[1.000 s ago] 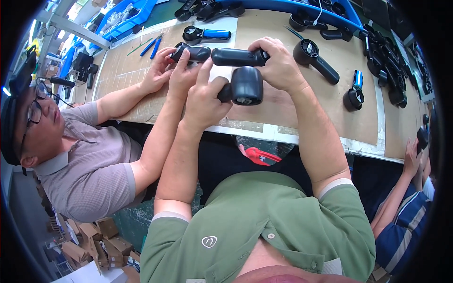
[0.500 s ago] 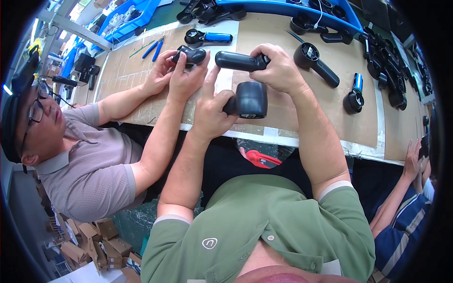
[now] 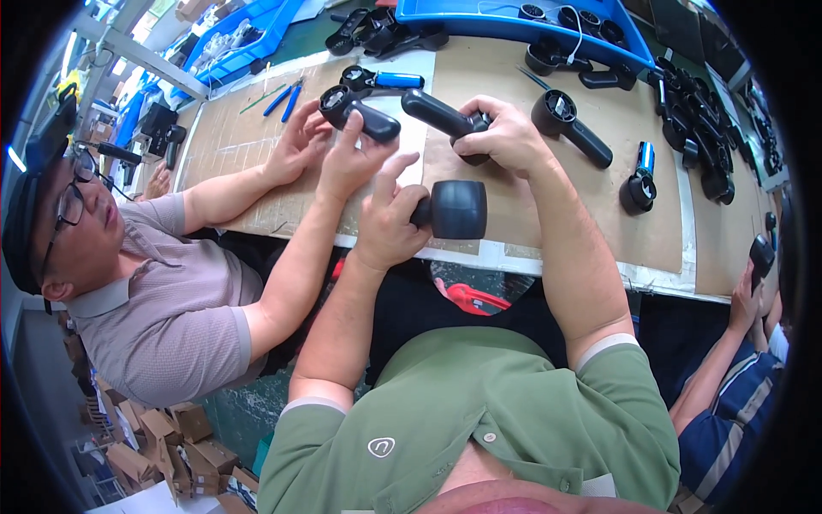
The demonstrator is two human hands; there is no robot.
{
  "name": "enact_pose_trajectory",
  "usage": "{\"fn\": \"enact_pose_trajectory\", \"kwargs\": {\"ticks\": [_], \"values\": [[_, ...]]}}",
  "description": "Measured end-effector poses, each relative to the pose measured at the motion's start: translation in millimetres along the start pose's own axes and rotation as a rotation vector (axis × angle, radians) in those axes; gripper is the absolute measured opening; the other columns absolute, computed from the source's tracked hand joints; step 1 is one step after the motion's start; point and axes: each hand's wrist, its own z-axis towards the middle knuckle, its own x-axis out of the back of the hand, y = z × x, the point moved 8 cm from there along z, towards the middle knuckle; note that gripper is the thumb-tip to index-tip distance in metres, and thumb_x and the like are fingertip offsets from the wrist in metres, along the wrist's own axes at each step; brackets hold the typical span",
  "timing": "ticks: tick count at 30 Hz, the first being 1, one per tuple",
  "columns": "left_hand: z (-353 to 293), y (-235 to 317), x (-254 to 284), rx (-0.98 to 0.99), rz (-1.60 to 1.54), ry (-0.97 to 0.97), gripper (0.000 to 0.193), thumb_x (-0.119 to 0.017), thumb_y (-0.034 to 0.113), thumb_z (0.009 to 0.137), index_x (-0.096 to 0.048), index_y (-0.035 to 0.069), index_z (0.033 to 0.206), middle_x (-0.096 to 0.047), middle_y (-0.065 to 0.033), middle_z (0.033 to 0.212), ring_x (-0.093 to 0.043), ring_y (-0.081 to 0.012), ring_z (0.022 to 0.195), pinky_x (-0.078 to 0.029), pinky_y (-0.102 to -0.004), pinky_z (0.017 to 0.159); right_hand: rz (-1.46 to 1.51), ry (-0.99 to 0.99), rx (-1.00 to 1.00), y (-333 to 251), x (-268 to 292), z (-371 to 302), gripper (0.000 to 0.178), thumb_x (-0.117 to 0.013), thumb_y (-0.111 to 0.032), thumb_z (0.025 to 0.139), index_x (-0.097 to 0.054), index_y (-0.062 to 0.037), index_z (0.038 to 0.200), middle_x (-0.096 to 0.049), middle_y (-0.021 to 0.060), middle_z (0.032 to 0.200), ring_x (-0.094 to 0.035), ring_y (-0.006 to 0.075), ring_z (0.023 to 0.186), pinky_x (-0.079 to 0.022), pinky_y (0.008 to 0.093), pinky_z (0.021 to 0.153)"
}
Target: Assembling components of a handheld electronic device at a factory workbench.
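Note:
My left hand (image 3: pixel 387 224) is closed on a black handheld fan (image 3: pixel 460 210), gripping its handle end, with the wide barrel-shaped head pointing right. The index finger is raised off it. Above, my right hand (image 3: pixel 512 141) grips a second black handheld fan (image 3: pixel 435 112) around its head; its rounded handle sticks out to the upper left. That head is mostly hidden by my fingers. Both fans are held above the table, apart from each other. A co-worker on the left holds a similar black fan (image 3: pixel 375 124) in both hands.
On the cardboard-covered table (image 3: pixel 629 244) lie another fan (image 3: pixel 586 137), opened fans with blue battery cells (image 3: pixel 648 158) (image 3: pixel 399 80) and blue-handled pliers (image 3: pixel 282 100). A blue bin (image 3: pixel 505 26) stands at the back. Black fans pile up on the right (image 3: pixel 706 146).
The fan in my left hand has dropped slightly, and my index finger has come away from the other fan's handle. My right hand has tilted its fan. The co-worker has turned theirs.

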Motion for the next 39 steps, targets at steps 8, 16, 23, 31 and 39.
{"fn": "enact_pose_trajectory", "kwargs": {"ticks": [8, 16, 23, 31, 39], "values": [[-6, -2, -2, 0.030, 0.021, -0.037, 0.039, -0.088, 0.006, 0.063, -0.070, 0.011, 0.097, -0.065, -0.0127, 0.141, -0.071, -0.0251, 0.080, -0.060, -0.0363, 0.070, 0.103, 0.065, -0.015, 4, 4, 2, 0.040, -0.087, -0.016, 0.076, -0.074, -0.0081, 0.114, -0.067, 0.0088, 0.095, -0.064, 0.0188, 0.078, -0.055, 0.0282, 0.068], [-6, -1, 0, -0.010, 0.049, -0.012, 0.039, -0.086, 0.005, 0.064, -0.069, 0.011, 0.099, -0.069, -0.0070, 0.124, -0.069, -0.0254, 0.076, -0.059, -0.0374, 0.069, 0.039, 0.196, -0.095, -3, 9, -6, 0.041, -0.086, -0.017, 0.077, -0.074, -0.0079, 0.115, -0.066, 0.0072, 0.092, -0.063, 0.0183, 0.078, -0.055, 0.0291, 0.071], [-6, -3, -1, 0.015, -0.032, -0.011, 0.037, -0.085, 0.004, 0.066, -0.068, 0.010, 0.098, -0.068, -0.0062, 0.097, -0.064, -0.0273, 0.068, -0.055, -0.0388, 0.064, -0.534, 0.364, 0.332, -16, 12, -2, 0.038, -0.080, -0.014, 0.078, -0.075, -0.0089, 0.115, -0.070, 0.0084, 0.106, -0.063, 0.0241, 0.099, -0.056, 0.0352, 0.088], [-4, -3, -2, 0.010, -0.107, -0.002, 0.035, -0.084, 0.003, 0.068, -0.067, 0.010, 0.097, -0.066, -0.0057, 0.083, -0.060, -0.0279, 0.064, -0.051, -0.0392, 0.060, -0.774, 0.404, 0.343, -22, 8, -7, 0.044, -0.081, -0.007, 0.076, -0.074, -0.0119, 0.119, -0.070, 0.0038, 0.120, -0.059, 0.0294, 0.119, -0.050, 0.0389, 0.108], [-3, -3, -2, 0.034, -0.126, -0.021, 0.034, -0.083, 0.002, 0.068, -0.067, 0.011, 0.097, -0.066, -0.0051, 0.085, -0.059, -0.0273, 0.063, -0.050, -0.0393, 0.060, -0.796, 0.407, 0.439, -20, 9, -5, 0.051, -0.078, -0.008, 0.077, -0.070, -0.0130, 0.127, -0.069, 0.0053, 0.120, -0.059, 0.0298, 0.117, -0.052, 0.0388, 0.107]]}}
